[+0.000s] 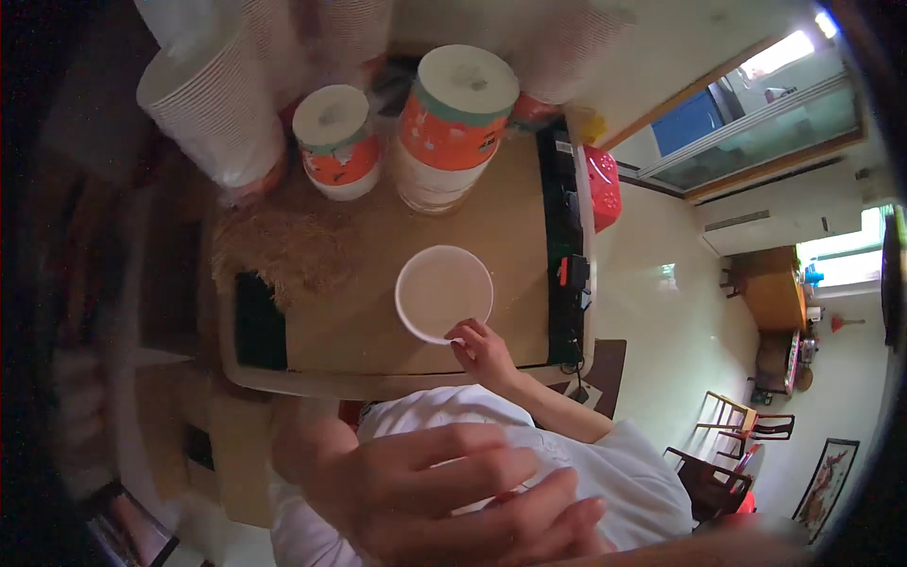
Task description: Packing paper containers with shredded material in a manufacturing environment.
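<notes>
A round white bowl (444,291) with a pale inside lies on the brown tabletop in front of me. My right hand (484,352) reaches in from the right. Its thumb and fingers are closed at the bowl's near rim. Much nearer the camera, my left hand (453,491) is raised in front of my white shirt, the fingers bent and partly apart. I see nothing held in it, though its palm is hidden. Beyond the bowl stand a large paper-tub stack (453,123), orange, green and white, and a smaller tub stack (337,142).
Tall nested stacks of white cups (213,104) in clear plastic line the far side. A tan fibrous bundle (283,246) lies at the left. Black devices with a cable (573,274) sit along the right edge, beside a red basket (603,187). Wooden chairs (732,425) stand farther right.
</notes>
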The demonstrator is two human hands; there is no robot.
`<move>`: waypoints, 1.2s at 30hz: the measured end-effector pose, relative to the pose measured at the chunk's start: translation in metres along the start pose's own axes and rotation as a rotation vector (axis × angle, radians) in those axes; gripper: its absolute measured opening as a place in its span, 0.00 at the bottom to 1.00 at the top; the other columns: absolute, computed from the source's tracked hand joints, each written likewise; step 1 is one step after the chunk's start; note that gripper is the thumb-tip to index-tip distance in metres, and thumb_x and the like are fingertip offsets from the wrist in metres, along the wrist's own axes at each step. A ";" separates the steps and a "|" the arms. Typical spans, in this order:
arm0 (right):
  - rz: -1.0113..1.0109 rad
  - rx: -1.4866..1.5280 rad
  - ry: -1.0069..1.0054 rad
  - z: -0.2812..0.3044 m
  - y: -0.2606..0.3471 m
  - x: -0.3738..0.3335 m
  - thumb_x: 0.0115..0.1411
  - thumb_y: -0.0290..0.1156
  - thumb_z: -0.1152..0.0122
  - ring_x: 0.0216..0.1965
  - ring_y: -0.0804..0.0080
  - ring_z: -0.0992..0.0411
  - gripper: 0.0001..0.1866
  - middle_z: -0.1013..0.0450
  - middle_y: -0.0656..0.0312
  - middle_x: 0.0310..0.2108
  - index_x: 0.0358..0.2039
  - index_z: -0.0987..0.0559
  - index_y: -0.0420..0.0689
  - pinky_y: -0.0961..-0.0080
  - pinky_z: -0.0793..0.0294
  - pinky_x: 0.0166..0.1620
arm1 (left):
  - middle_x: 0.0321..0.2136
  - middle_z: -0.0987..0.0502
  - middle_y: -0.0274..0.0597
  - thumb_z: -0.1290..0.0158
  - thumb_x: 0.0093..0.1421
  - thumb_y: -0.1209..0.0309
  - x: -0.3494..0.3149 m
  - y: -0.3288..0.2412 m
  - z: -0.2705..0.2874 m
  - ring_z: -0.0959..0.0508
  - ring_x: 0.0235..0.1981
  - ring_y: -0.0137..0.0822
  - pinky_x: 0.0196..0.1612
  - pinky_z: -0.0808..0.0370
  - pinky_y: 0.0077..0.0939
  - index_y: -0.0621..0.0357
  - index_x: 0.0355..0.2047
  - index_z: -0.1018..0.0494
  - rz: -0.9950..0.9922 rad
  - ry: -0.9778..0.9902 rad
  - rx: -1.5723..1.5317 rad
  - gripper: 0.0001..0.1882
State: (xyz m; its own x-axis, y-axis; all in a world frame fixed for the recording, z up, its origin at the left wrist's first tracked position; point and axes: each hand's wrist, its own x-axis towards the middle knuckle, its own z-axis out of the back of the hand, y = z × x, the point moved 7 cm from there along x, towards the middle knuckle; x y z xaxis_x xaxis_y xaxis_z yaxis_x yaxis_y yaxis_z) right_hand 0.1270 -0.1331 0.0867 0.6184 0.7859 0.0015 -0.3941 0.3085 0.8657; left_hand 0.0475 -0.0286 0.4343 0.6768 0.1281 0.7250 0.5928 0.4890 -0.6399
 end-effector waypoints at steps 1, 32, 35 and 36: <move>0.037 -0.002 -0.016 0.002 0.000 0.000 0.49 0.20 0.50 0.29 0.66 0.31 0.07 0.34 0.58 0.31 0.30 0.28 0.43 0.77 0.29 0.27 | 0.19 0.28 0.36 0.43 0.38 0.72 0.001 0.005 0.001 0.29 0.17 0.29 0.18 0.32 0.20 0.56 0.22 0.25 0.121 -0.021 -0.020 0.08; 0.017 0.047 0.064 0.001 -0.002 0.014 0.46 0.17 0.50 0.31 0.56 0.32 0.10 0.34 0.56 0.30 0.30 0.29 0.42 0.68 0.30 0.30 | 0.27 0.25 0.39 0.44 0.47 0.68 -0.026 0.010 -0.006 0.27 0.25 0.33 0.24 0.28 0.23 0.51 0.30 0.24 0.232 -0.446 0.138 0.08; 0.058 0.042 0.033 0.002 0.000 0.015 0.49 0.19 0.50 0.29 0.61 0.31 0.06 0.34 0.57 0.30 0.29 0.29 0.42 0.74 0.29 0.28 | 0.27 0.25 0.39 0.44 0.47 0.67 -0.033 0.016 0.002 0.27 0.26 0.33 0.24 0.28 0.23 0.50 0.30 0.24 0.348 -0.566 0.158 0.08; 0.053 0.035 0.027 0.003 0.001 0.015 0.49 0.19 0.50 0.29 0.61 0.31 0.06 0.34 0.57 0.30 0.29 0.29 0.42 0.74 0.29 0.28 | 0.27 0.25 0.38 0.44 0.47 0.66 -0.023 0.026 0.005 0.27 0.25 0.32 0.24 0.29 0.23 0.49 0.30 0.24 0.312 -0.502 0.162 0.08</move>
State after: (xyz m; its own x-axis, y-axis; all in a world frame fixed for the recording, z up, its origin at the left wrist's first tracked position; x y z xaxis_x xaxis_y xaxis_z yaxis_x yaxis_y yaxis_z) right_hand 0.1380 -0.1230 0.0889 0.5783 0.8151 0.0342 -0.4017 0.2480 0.8816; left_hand 0.0453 -0.0144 0.4018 0.4961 0.6583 0.5662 0.2989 0.4827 -0.8232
